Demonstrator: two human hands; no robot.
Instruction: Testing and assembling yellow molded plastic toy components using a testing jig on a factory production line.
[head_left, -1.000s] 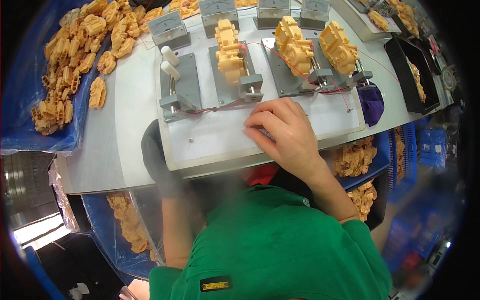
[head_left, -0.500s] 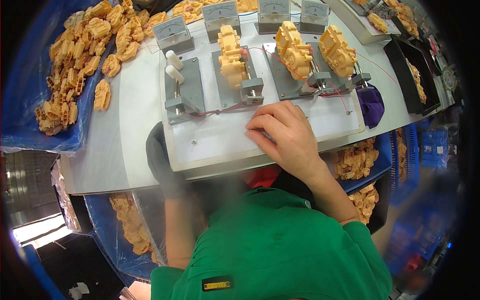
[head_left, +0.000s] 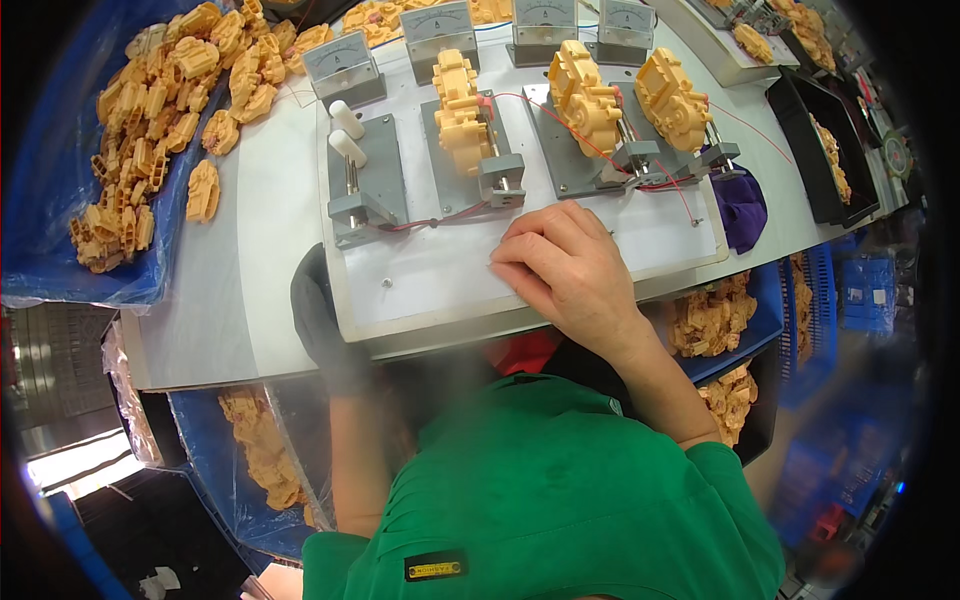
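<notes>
My right hand (head_left: 570, 262) rests on the white board (head_left: 450, 285), fingers curled and the thumb drawn in against the index finger. Whatever lies between them, if anything, is hidden. At the board's left edge is my left hand (head_left: 318, 300) in a dark glove; its separate fingers do not show. Beyond my right hand stand grey metal fixtures. Three carry yellow plastic housings: a left one (head_left: 462, 115), a middle one (head_left: 585, 100) and a right one (head_left: 673, 100). The leftmost fixture (head_left: 372, 185) bears two white pegs (head_left: 347, 135) and no housing.
Several analog meters (head_left: 343, 68) line the back of the board. A blue lined bin (head_left: 150, 270) heaped with yellow housings stands at left. On the right are a purple cloth (head_left: 742, 212) and a black tray (head_left: 800, 130). Thin red wires (head_left: 545, 108) cross the fixtures.
The gap between my right thumb and index finger has narrowed. My left hand and the housings stay essentially where they were; the view has shifted very slightly.
</notes>
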